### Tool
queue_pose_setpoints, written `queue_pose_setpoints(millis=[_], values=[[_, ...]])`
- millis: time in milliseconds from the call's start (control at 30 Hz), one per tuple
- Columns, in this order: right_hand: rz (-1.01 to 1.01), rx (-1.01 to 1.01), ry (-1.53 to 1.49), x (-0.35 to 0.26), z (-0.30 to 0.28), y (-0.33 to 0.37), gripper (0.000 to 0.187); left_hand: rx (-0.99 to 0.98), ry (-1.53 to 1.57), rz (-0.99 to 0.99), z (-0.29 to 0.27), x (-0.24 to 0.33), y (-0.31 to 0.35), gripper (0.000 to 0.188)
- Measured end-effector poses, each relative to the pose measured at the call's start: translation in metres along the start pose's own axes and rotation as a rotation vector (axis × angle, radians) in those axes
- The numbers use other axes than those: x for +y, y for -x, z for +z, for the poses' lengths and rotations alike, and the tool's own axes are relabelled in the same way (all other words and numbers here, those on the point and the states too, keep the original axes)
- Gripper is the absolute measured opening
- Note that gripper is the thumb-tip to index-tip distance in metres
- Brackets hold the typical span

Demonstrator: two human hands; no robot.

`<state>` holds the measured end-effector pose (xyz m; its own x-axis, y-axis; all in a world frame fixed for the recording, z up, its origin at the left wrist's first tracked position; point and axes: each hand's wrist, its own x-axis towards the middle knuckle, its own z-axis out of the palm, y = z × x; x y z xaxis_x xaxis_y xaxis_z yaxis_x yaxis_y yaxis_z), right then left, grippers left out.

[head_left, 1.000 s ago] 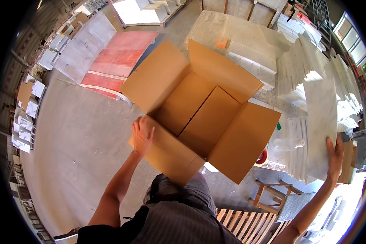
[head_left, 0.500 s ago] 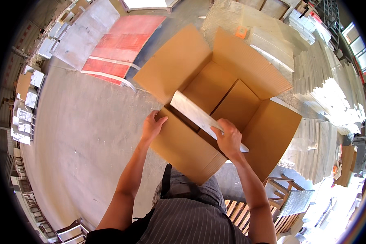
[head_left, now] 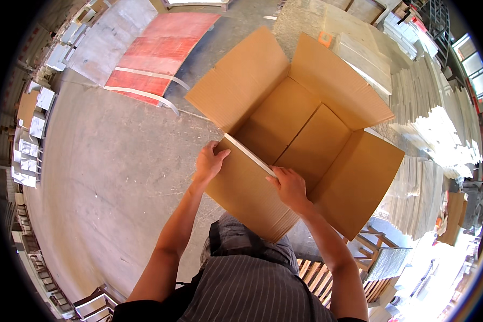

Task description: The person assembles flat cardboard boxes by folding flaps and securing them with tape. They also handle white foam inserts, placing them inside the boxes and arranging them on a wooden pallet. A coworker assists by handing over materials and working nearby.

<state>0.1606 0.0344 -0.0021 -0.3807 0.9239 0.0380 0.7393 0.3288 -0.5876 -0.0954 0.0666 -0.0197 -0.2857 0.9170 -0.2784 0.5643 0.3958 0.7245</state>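
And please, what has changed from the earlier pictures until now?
The right hand has carried a pale slab leftward from beside the stack at the right, over the box and down into it; now only the slab's upper edge shows, along the near side, and that hand holds it. The left hand stays at the near flap, and the box's flaps remain open.

Carton [head_left: 316, 140] open above; right hand [head_left: 290, 188] (slab [head_left: 249, 155] too, seemingly) blocks nearside.
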Motion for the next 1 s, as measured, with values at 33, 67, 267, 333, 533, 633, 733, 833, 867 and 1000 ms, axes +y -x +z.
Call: queue_pose_setpoints(millis=[33, 67, 267, 333, 533, 633, 733, 833, 867, 1000], values=[[0.0, -0.01, 0.008, 0.001, 0.0, 0.0, 0.032, 0.005, -0.002, 0.01, 0.001, -0.001, -0.001, 0.04], [0.0, -0.019, 0.017, 0.001, 0.0, 0.0, 0.033, 0.011, -0.005, 0.021, 0.002, -0.003, -0.001, 0.04], [0.008, -0.075, -0.017, 0.002, -0.004, 0.0, 0.035, 0.016, -0.005, 0.018, 0.003, -0.004, -0.001, 0.042], [0.008, -0.086, -0.011, 0.002, -0.004, 0.0, 0.036, 0.015, -0.003, 0.02, 0.004, -0.004, -0.002, 0.041], [-0.005, -0.037, -0.024, 0.003, -0.002, 0.001, 0.035, 0.016, -0.027, 0.036, 0.0, 0.007, 0.001, 0.038], [-0.011, -0.03, -0.008, 0.006, 0.0, 0.003, 0.035, 0.038, -0.027, 0.071, 0.0, 0.013, 0.005, 0.036], [0.003, -0.055, 0.007, 0.005, 0.0, 0.004, 0.034, 0.049, -0.036, 0.083, 0.002, 0.008, 0.003, 0.036], [0.023, -0.089, 0.03, 0.004, -0.001, 0.004, 0.031, 0.068, -0.04, 0.093, 0.005, 0.0, 0.001, 0.036], [0.014, -0.079, 0.038, 0.006, 0.002, 0.006, 0.031, 0.06, -0.043, 0.081, 0.006, -0.002, 0.001, 0.038], [0.02, -0.077, 0.042, 0.01, 0.006, 0.008, 0.028, 0.03, -0.034, 0.071, 0.002, 0.008, 0.007, 0.038]])
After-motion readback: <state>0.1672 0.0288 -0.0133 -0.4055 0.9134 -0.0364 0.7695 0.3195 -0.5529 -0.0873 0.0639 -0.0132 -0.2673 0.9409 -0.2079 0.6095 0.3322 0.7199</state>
